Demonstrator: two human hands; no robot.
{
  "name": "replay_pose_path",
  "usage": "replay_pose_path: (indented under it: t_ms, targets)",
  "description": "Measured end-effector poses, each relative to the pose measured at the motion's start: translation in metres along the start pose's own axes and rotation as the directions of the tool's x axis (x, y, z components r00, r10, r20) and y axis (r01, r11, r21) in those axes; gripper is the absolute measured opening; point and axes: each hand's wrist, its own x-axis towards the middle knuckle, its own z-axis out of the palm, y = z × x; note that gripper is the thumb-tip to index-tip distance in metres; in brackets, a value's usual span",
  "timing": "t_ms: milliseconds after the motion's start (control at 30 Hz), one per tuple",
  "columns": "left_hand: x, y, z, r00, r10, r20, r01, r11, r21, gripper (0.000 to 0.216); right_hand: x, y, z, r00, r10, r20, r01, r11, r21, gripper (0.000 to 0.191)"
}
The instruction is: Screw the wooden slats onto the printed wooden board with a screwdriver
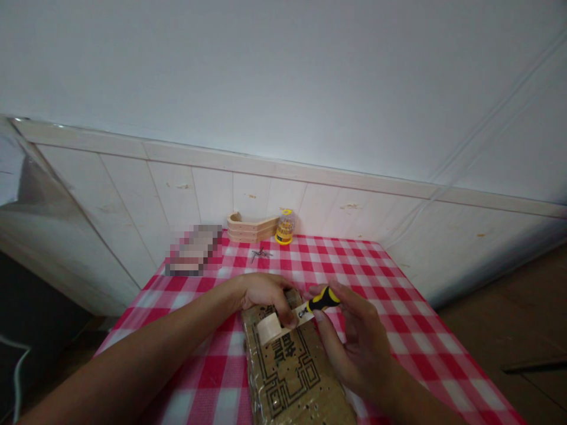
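My left hand (273, 297) is closed on a pale hook-shaped wooden piece (269, 329), pressing it down on a taped brown cardboard package (301, 389) with black printing. My right hand (354, 333) grips a small screwdriver (325, 298) with a yellow and black handle. The handle lies tilted over the far end of the wood, and the tip meets it near a small dark spot I cannot make out clearly. A loose pile of dark screws (261, 254) lies beyond my hands.
Several similar wooden pieces (250, 231) stand stacked against the white panelled wall (212, 189). Beside them is a clear case with a yellow base (284, 227). A blurred-out flat object (192, 251) is at the back left of the red checked tablecloth (212, 366).
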Motion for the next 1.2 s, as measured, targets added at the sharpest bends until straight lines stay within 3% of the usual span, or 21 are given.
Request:
replay_pose_path:
  t_ms: [233, 600, 867, 1033, 1200]
  targets:
    - [-0.001, 0.0, -0.002, 0.999, -0.016, 0.048, 0.015, 0.999, 0.031, 0.033, 0.003, 0.01, 0.001, 0.999, 0.004, -0.04, -0.005, 1.0, -0.026, 0.07]
    - [-0.006, 0.011, 0.007, 0.983, -0.155, -0.1, 0.157, 0.987, 0.017, 0.042, 0.011, 0.005, 0.002, 0.997, -0.063, -0.048, 0.06, 0.997, -0.045, 0.072]
    - [-0.006, 0.009, 0.004, 0.99, -0.115, -0.079, 0.117, 0.993, 0.015, 0.039, 0.016, 0.007, 0.0, 0.994, -0.106, -0.024, 0.105, 0.993, -0.048, 0.077]
    - [-0.002, 0.002, 0.0, 1.0, -0.015, 0.02, 0.014, 1.0, 0.027, 0.037, 0.007, 0.003, 0.003, 0.998, -0.067, -0.015, 0.067, 0.998, -0.015, 0.079]
    - [-0.002, 0.002, 0.001, 1.0, 0.001, -0.01, -0.001, 1.0, 0.0, 0.039, 0.003, -0.001, 0.006, 0.998, -0.067, 0.009, 0.067, 0.997, 0.027, 0.08]
